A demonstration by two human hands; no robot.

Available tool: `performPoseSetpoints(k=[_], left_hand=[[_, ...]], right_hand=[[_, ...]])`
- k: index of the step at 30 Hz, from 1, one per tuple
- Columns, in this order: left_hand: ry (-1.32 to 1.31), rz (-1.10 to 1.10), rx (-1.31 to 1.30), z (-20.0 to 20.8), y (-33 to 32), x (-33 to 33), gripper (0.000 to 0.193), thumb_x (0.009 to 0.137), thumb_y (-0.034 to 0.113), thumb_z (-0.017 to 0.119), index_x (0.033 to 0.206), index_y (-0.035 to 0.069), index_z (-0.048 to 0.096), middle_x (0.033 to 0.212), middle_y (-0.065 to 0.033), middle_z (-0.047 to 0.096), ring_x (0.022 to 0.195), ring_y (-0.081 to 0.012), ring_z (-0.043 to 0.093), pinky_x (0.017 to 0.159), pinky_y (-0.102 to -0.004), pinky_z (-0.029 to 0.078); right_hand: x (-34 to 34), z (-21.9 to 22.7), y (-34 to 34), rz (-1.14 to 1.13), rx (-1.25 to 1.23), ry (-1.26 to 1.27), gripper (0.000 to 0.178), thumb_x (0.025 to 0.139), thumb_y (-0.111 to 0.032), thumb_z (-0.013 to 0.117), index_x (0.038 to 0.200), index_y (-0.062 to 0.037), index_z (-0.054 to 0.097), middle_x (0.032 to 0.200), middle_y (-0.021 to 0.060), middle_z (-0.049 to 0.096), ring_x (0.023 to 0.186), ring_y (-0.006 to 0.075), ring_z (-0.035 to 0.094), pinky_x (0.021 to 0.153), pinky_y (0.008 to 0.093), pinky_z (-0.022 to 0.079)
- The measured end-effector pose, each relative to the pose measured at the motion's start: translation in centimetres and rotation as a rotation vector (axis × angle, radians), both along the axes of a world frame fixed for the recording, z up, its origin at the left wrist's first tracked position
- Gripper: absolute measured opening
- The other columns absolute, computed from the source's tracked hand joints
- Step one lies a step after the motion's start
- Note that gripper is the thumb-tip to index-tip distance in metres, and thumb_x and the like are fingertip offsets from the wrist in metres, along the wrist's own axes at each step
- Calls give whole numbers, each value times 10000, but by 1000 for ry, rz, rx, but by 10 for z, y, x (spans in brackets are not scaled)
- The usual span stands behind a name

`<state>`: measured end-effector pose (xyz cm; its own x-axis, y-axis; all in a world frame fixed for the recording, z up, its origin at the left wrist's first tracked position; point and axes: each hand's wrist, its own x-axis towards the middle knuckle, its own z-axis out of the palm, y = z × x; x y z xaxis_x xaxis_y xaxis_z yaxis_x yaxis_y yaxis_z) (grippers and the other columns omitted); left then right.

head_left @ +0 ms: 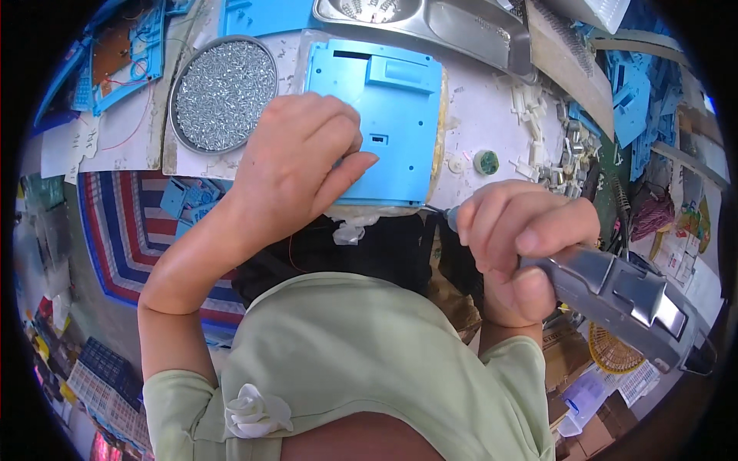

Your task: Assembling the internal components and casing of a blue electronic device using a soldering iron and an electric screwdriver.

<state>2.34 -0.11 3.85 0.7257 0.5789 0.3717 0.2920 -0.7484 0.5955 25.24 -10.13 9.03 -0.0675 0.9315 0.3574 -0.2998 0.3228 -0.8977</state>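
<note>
A light-blue plastic casing (396, 115) lies face down on a padded mat at the table's front edge. In my right hand (530, 230) is a grey electric screwdriver (607, 288), held sideways with fingers wrapped round its front. Its thin bit reaches the casing's lower right corner; whether a screw sits under the tip is too small to tell. Over the casing's left side is my left hand (300, 157), with curled fingers and the thumb laid toward them. What those fingers hold, if anything, is hidden. A round metal bowl (175, 115) full of small silver screws stands left of the casing.
Steel trays (477, 34) stand behind the casing. To the right are a small green round piece (486, 162), loose white plastic parts (526, 115) and metal parts. Blue casings with wires (123, 54) lie at far left. A striped bag (123, 230) hangs below the table.
</note>
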Motion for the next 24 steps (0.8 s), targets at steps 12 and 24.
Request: performPoseSetpoints(k=[12, 24], left_hand=[[0, -78, 79, -14, 0, 5, 196, 850, 94, 740, 921, 56, 561, 1224, -118, 687, 1227, -328, 620, 1074, -499, 423], [4, -63, 51, -16, -1, 5, 177, 867, 92, 732, 931, 56, 571, 1239, -103, 690, 1251, -302, 618, 1104, -509, 412]], right_hand=[[-4, -15, -5, -35, 24, -63, 256, 917, -119, 729, 1062, -31, 537, 637, 40, 567, 545, 198, 557, 569, 368, 509], [-6, -16, -2, -13, 79, -123, 254, 930, -122, 712, 1060, -25, 516, 639, 47, 567, 529, 203, 555, 560, 370, 507]])
